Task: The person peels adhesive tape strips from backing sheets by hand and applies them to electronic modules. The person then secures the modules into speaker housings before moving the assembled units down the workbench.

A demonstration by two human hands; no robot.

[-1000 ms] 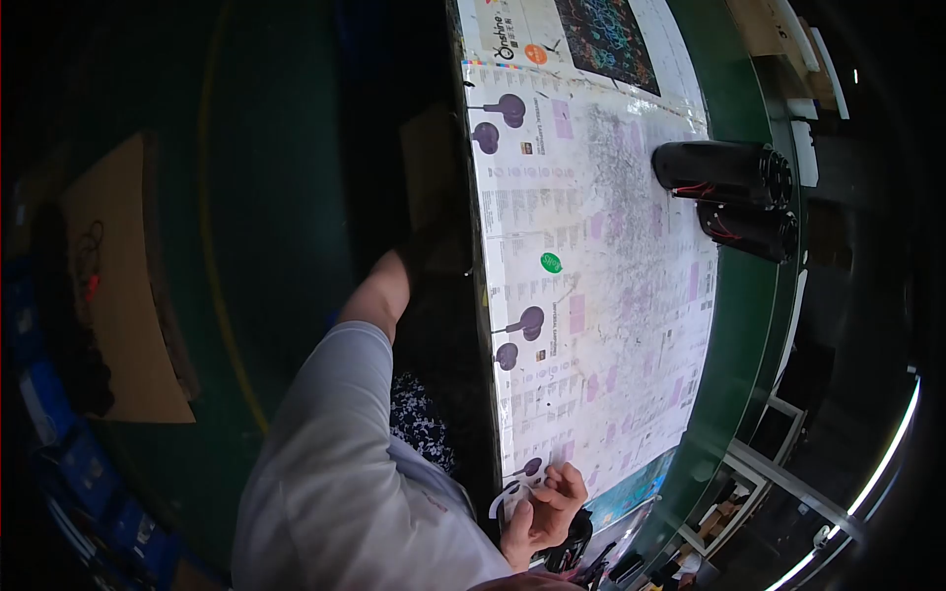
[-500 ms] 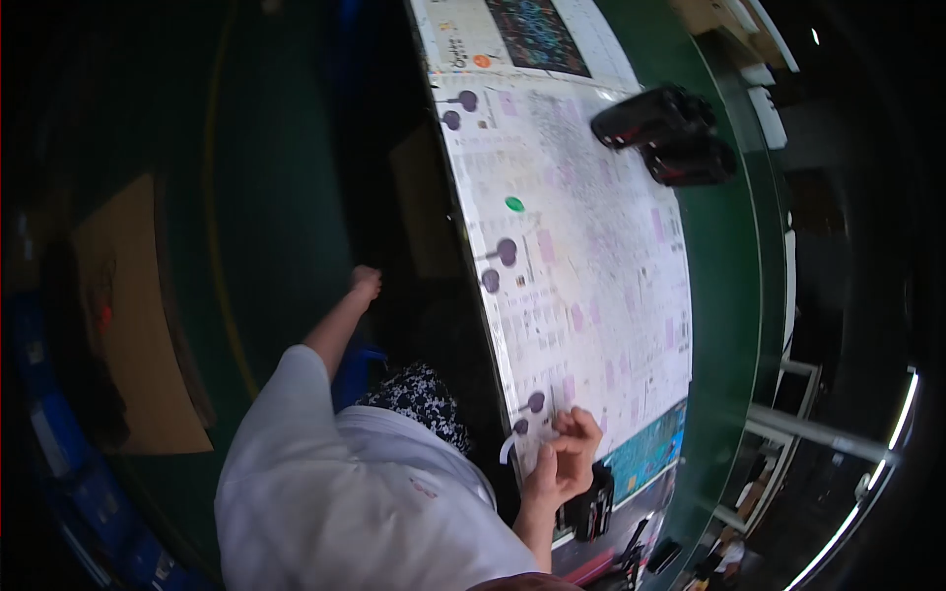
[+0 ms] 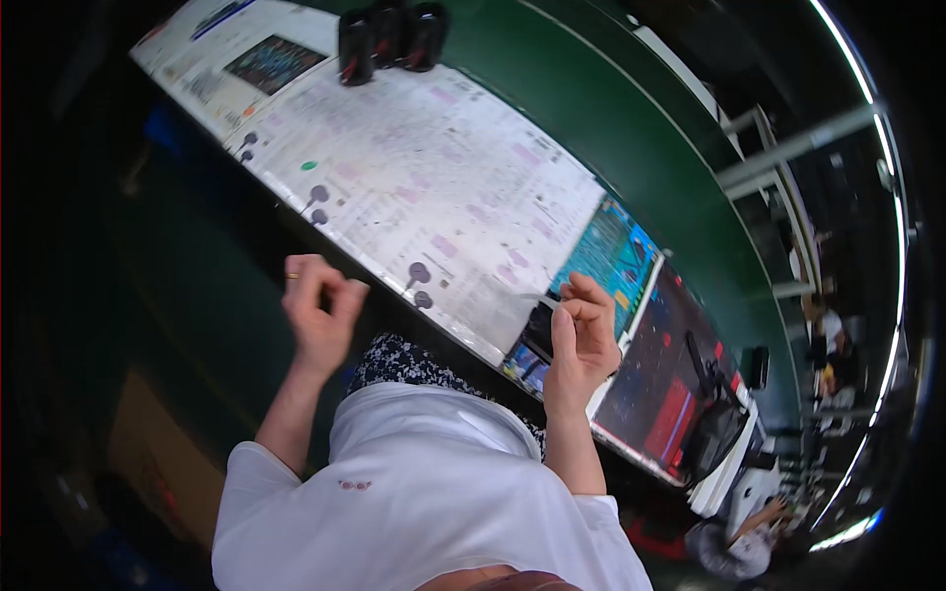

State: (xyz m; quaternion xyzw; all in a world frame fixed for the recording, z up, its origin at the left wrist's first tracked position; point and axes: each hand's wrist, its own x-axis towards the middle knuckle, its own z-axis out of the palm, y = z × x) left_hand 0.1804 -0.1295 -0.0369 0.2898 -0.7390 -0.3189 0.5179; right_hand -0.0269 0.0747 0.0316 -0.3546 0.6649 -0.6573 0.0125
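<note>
My right hand [image 3: 583,340] is raised over the bench's near edge, thumb and fingers pinched together. From its fingertips a thin, pale, see-through strip [image 3: 535,296] extends leftward; its exact kind is unclear. Behind that hand a black object [image 3: 538,329] sits on the bench, partly hidden. My left hand [image 3: 320,307] hangs just off the bench edge, its fingers curled towards the thumb; whether anything is between them is hidden. Nearest to both hands is a white printed sheet [image 3: 424,177] with earphone pictures, covering the bench top.
Several glossy black rounded objects [image 3: 387,39] stand at the sheet's far edge. To the right are a blue printed mat [image 3: 611,246], a dark red-marked surface [image 3: 650,374] and a black bag-like item [image 3: 714,438]. Another person [image 3: 739,547] is at the far right.
My view has swung round along the bench. My left hand has come up from beside my body to the bench edge. The right hand stays raised and pinched.
</note>
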